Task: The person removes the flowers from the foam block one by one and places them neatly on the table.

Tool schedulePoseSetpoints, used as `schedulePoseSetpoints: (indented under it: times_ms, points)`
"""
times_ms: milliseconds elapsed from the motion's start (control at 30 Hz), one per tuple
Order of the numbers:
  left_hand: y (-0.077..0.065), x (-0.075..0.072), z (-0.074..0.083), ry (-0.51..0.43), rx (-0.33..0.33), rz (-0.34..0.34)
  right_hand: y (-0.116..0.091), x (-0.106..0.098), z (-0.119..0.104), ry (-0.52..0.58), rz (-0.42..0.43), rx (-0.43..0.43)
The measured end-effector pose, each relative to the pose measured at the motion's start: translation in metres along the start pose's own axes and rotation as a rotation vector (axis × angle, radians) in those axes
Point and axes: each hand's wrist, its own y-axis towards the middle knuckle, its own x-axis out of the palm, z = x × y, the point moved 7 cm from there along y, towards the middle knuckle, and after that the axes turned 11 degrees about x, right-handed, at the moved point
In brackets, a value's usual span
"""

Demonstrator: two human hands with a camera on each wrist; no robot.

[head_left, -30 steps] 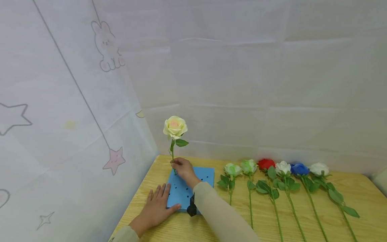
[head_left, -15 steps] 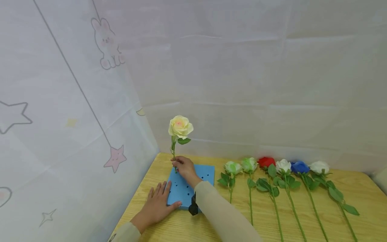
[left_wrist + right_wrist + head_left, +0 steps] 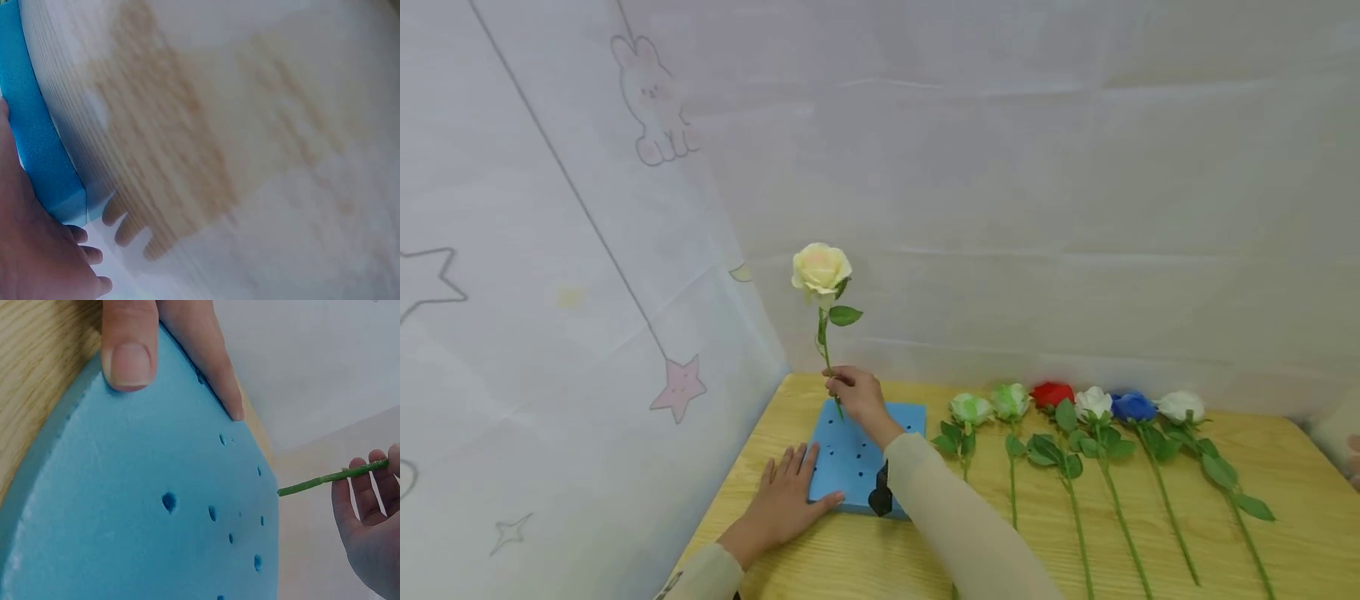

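My right hand [image 3: 859, 398] pinches the green stem of a cream rose [image 3: 822, 270], which stands nearly upright with a slight lean left. The stem's lower end [image 3: 299, 487] is at the far-left part of a blue foam board [image 3: 842, 483] dotted with small holes; whether it sits in a hole or above one I cannot tell. Flat along the board's near-left corner lies my left hand [image 3: 786, 502], its fingers straight and spread, the thumb on the front edge. The right wrist view shows that thumb [image 3: 130, 353] on the blue surface.
To the right on the wooden table [image 3: 1262, 475], several roses lie in a row: two pale green roses [image 3: 972, 409], a red rose [image 3: 1051, 394], a white rose [image 3: 1093, 403], a blue rose [image 3: 1133, 406] and another white rose [image 3: 1182, 406]. A printed cloth [image 3: 970, 208] hangs behind.
The cream rose has risen and shifted left, its stem pulled higher by my right hand. My left hand has stayed on the board. The head view has shifted slightly.
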Motion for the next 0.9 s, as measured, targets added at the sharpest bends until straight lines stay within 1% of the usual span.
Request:
schedulePoseSetpoints:
  times_ms: [167, 367, 600, 733, 900]
  points:
    - [0.001, -0.001, 0.002, -0.014, 0.004, 0.012, -0.003, -0.008, -0.005, 0.043, -0.024, -0.017]
    - [0.001, 0.001, 0.001, -0.015, -0.006, 0.003, -0.010, -0.016, -0.002, 0.028, -0.064, -0.006]
    - [0.000, 0.006, -0.004, -0.015, -0.004, -0.001, -0.023, -0.029, 0.001, 0.034, -0.127, -0.029]
    - [0.000, 0.008, -0.006, -0.020, -0.007, -0.007, -0.032, -0.039, -0.005, 0.001, -0.149, -0.048]
    - [0.001, 0.006, -0.005, -0.030, -0.009, -0.008, -0.042, -0.053, -0.013, -0.048, -0.158, -0.073]
